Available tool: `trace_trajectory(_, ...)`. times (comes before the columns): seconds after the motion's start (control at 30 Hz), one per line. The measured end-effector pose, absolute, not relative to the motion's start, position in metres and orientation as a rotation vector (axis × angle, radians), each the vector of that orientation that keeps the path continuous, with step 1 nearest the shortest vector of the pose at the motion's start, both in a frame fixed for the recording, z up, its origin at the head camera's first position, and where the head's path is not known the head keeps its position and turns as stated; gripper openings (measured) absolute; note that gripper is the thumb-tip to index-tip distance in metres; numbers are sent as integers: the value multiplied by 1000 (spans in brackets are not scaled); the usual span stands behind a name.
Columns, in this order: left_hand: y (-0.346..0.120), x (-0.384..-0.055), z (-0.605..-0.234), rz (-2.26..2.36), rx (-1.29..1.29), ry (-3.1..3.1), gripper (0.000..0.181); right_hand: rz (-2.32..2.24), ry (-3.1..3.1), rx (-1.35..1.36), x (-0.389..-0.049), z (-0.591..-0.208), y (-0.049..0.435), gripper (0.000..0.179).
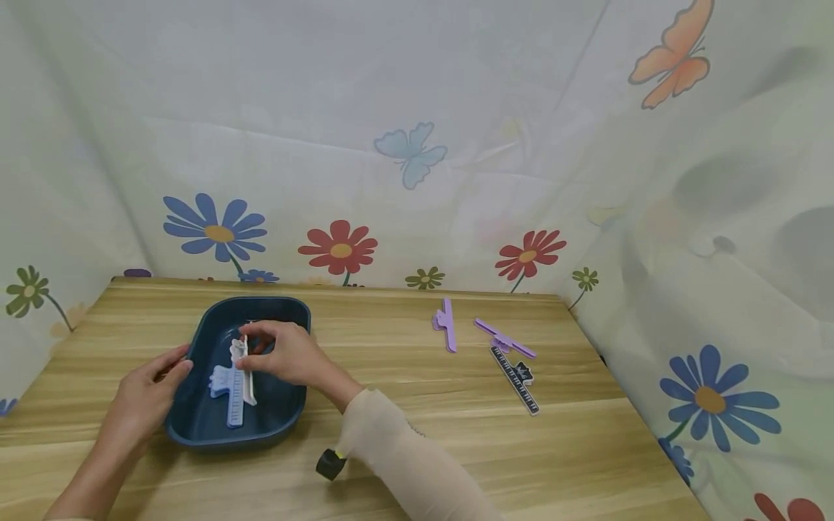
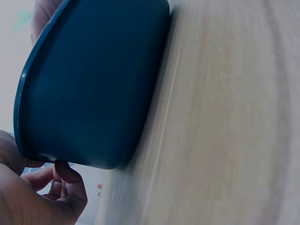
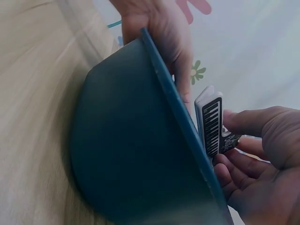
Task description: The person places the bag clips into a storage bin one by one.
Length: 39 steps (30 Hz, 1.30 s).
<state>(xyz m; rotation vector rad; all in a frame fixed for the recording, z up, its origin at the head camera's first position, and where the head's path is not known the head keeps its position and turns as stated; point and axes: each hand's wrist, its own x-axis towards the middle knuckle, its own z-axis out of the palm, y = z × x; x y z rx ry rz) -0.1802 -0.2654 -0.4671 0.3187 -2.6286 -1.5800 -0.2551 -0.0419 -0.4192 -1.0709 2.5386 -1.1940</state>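
Observation:
A dark blue plastic basin (image 1: 276, 411) stands on the table at the left. My left hand (image 1: 140, 398) grips its left rim, thumb and fingers at the edge. Over the basin's inside, my right hand (image 1: 289, 353) pinches a clip (image 3: 213, 125) with a black-and-white piano-key strip, tilted on edge; in the head view mostly its white side (image 1: 250, 391) shows. Beneath and beside it, a light blue clip (image 1: 235, 405) with a key pattern lies in the basin. The right fingers cover part of the held clip's handle.
On the wooden table (image 1: 391, 376) to the right lie two purple clips, one upright (image 1: 449, 327) in view and one slanted (image 1: 520, 347). A black piano-key clip (image 1: 515, 380) lies just in front of the slanted one. A flower-printed curtain (image 1: 313, 181) closes off the back and sides.

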Motion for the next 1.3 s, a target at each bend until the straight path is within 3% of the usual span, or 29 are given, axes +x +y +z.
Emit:
trace_trajectory(0.9,-265,-180,-469,-1576,327,-2628,65,-715,2727,-1144,-250,-423,-52,52)
trace_trajectory(1.3,-264,-181,-467,-1606,348,-2632,65,-716,2713,-1126,-247,-424,-51,51)
